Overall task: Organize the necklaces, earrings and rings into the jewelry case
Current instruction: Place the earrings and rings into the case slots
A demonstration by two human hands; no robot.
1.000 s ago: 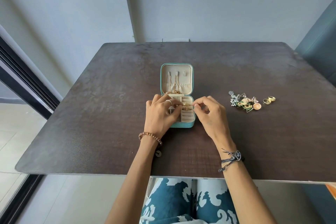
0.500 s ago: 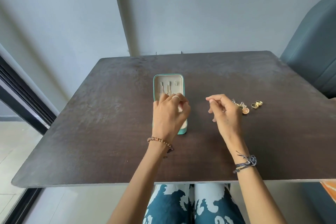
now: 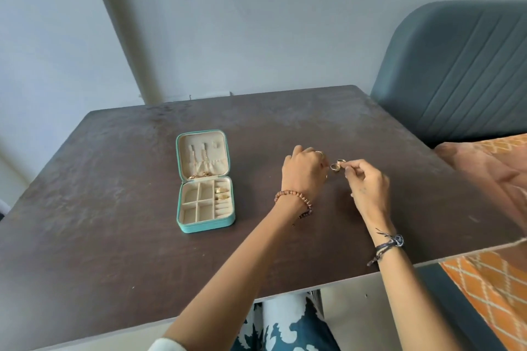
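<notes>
The teal jewelry case (image 3: 206,224) lies open left of centre on the dark table (image 3: 114,236). Gold necklaces (image 3: 198,162) hang inside its lid, and gold rings (image 3: 221,193) sit in the ring rolls at the right of its base. My left hand (image 3: 303,172) is curled, knuckles up, over the loose jewelry pile, which it hides. Just to its right, my right hand (image 3: 366,188) pinches thumb and forefinger on one of two gold rings (image 3: 337,165) on the table.
A blue-grey padded chair (image 3: 456,71) stands behind the table's right corner. Orange patterned fabric (image 3: 490,288) lies along the right edge. The table's near edge runs just above my lap.
Both hands have left the case and moved right to the loose jewelry. The case's base, earlier covered by my hands, now shows. The camera has swung right.
</notes>
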